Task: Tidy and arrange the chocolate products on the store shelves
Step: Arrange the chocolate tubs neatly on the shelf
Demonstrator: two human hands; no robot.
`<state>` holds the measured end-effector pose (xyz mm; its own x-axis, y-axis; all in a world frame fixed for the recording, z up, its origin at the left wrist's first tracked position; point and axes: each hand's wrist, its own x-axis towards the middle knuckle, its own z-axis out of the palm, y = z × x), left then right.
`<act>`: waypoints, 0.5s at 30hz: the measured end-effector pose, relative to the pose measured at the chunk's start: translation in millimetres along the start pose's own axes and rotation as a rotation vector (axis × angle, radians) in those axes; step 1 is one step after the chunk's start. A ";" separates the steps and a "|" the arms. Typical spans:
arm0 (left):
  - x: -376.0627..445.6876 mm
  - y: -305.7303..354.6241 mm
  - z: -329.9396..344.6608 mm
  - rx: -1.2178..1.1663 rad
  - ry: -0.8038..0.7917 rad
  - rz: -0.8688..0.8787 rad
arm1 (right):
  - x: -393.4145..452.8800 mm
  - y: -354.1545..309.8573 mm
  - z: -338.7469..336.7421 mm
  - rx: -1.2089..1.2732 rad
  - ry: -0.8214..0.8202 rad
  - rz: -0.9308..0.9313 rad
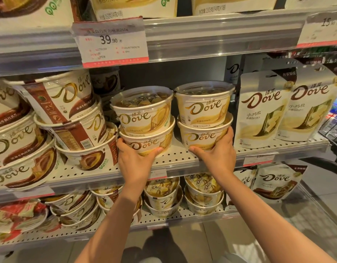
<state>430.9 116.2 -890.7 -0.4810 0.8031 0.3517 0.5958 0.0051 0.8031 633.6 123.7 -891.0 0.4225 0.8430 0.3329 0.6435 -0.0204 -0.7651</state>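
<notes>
Two stacks of two cream Dove tubs [143, 111] [203, 105] stood upright, side by side, near the middle shelf's [183, 158] front edge

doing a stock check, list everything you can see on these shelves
white chocolate tubs: four, cream and gold, two stacks of two, middle shelf centre
milk chocolate tubs: several, cream and brown, leaning stacks, middle shelf left
pouches: two in front, white and gold, middle shelf right
price tag: one, white with red edge, upper shelf rail
lower tubs: several, cream and gold, bottom shelf
left hand: grips left stack's bottom tub
right hand: grips right stack's bottom tub
</notes>
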 end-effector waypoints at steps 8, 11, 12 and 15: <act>-3.5 0.8 -5.6 -0.018 -0.053 0.024 | -2.0 -0.2 6.1 -0.030 0.039 -0.029; -5.5 -1.0 -5.8 0.020 -0.072 0.054 | -3.9 -1.3 6.5 -0.042 0.039 -0.039; -5.9 -2.3 -5.9 0.032 -0.082 0.064 | -3.7 -0.1 5.9 -0.037 0.029 -0.045; -12.6 -7.4 -9.1 0.049 -0.118 0.115 | 0.1 8.9 -2.4 0.046 -0.071 -0.082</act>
<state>426.8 100.6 -896.7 -0.3311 0.8644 0.3783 0.6747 -0.0634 0.7354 640.9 122.3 -896.4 0.3219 0.8769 0.3570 0.6438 0.0738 -0.7617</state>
